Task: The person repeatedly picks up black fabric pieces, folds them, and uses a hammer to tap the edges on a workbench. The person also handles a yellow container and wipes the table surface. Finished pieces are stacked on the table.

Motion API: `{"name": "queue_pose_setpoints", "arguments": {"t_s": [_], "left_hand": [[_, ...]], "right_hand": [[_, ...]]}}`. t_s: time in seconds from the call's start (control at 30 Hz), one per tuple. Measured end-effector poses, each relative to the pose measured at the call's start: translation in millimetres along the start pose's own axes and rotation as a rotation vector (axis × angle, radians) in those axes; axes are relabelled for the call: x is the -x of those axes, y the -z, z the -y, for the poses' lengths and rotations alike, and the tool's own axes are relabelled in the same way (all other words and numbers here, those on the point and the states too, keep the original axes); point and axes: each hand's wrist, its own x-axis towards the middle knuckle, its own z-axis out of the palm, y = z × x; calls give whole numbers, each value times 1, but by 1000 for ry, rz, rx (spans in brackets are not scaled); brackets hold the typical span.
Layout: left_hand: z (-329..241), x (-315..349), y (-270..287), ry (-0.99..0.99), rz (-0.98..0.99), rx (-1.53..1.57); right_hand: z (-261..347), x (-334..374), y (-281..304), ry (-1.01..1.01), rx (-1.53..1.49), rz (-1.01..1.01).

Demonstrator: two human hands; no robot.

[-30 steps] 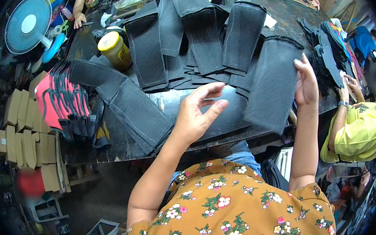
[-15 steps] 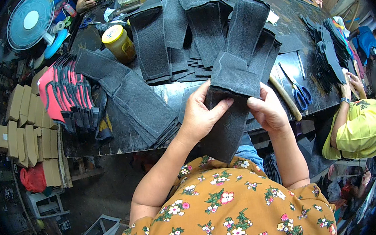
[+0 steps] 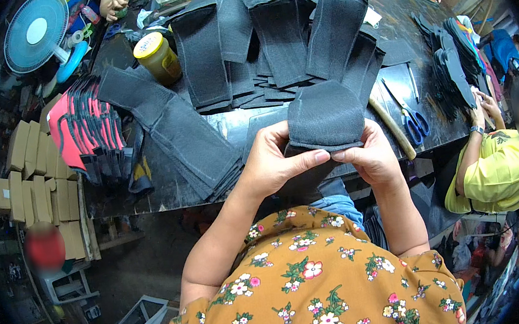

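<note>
Between my hands, just over the table's near edge, is a folded black fabric strip point(image 3: 324, 114). My left hand point(image 3: 282, 163) pinches its left side, thumb along the folded edge. On the other side my right hand point(image 3: 369, 157) grips the same edge, its thumb close to the left one. Part of the strip hangs below my thumbs. Beyond my hands lie several stitched black fabric pieces point(image 3: 201, 60), overlapping in a heap. To the left, another stack of black strips point(image 3: 194, 143) slants toward the table's near edge.
Scissors with blue handles point(image 3: 416, 125) and a wooden-handled tool point(image 3: 393, 129) lie right of my hands. A yellow-lidded jar point(image 3: 158, 57) stands behind the left stack, near red-and-black pieces point(image 3: 85, 126). A person in yellow point(image 3: 494, 169) handles black pieces at the right. A fan point(image 3: 37, 32) stands far left.
The strip's upper part has been folded down toward me, now a rounded flap with a neat edge. My thumbs have come closer together along that edge.
</note>
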Motion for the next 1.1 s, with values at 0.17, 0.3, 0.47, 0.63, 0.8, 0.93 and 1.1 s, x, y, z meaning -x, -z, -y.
{"name": "queue_pose_setpoints", "arguments": {"t_s": [0.17, 0.3, 0.47, 0.63, 0.8, 0.93, 1.1], "left_hand": [[-1, 6, 5, 0, 0, -124], [0, 7, 8, -54, 6, -190], [7, 10, 7, -71, -18, -130], [17, 11, 16, -65, -25, 64], [14, 14, 26, -36, -105, -12], [16, 14, 12, -58, -97, 71], [22, 11, 6, -31, -201, -192]], "right_hand": [[-3, 1, -1, -20, -52, 49], [-9, 1, -3, -42, -89, 32], [-15, -1, -2, -9, -81, 32], [-14, -3, 5, 35, -53, 53], [-13, -5, 11, -14, -16, 79], [-20, -5, 4, 0, 43, 92], [-24, -8, -4, 72, 153, 17]]}}
